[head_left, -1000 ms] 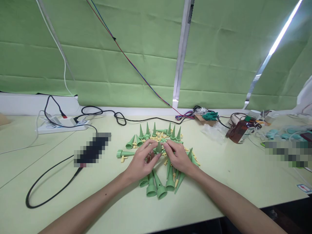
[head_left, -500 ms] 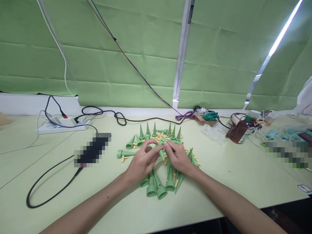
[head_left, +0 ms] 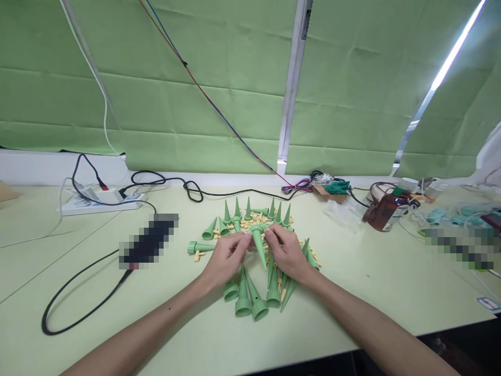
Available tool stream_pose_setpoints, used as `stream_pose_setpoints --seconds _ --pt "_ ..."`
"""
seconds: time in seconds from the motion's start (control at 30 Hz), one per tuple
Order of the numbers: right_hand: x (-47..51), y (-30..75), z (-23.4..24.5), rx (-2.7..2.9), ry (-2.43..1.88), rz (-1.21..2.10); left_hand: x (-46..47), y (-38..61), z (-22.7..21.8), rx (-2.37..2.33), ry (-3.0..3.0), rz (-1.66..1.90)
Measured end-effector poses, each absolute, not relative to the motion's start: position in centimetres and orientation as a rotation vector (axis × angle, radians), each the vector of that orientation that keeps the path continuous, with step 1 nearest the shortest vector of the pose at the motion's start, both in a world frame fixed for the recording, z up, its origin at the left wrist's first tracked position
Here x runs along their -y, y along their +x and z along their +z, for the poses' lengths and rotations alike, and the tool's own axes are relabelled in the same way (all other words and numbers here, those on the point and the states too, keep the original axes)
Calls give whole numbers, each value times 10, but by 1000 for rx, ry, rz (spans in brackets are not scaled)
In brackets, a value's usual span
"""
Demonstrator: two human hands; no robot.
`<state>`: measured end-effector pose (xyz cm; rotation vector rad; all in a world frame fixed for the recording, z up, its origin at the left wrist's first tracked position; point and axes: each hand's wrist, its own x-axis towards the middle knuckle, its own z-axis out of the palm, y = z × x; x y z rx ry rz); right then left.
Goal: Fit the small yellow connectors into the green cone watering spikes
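Pale green table, bare along its near edge, with two forearms coming in from below. Item held: one green cone, above the middle of the heap, wide end up and away, point slanting down toward the person. The left hand and right hand both closed on it, fingertips pinched at its wide end from either side. Neither hand held anything else. Under the wrists lay five cones on their sides, mouths toward the near edge. More lay beneath the right hand, too overlapped to count. Small yellow pieces were scattered through the heap, too many and too small to count. To the left lay one long cone flat, apart from the rest. At the far side of the heap stood six cones upright in a row. Beyond that: one white power strip, one black cable looped on the left, one brown bundle on the right. Backdrop: green blinds, crossed by one red-and-blue wire.
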<state>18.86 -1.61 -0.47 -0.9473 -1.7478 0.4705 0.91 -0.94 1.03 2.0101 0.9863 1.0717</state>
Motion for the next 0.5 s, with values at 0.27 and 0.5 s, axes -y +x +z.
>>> stream_pose_setpoints --seconds 0.27,0.5 --pt "18 187 0 1802 -907 491 9 9 12 -979 1981 1037" --pt "17 188 -1 1811 -919 486 11 9 11 -1059 2103 1118"
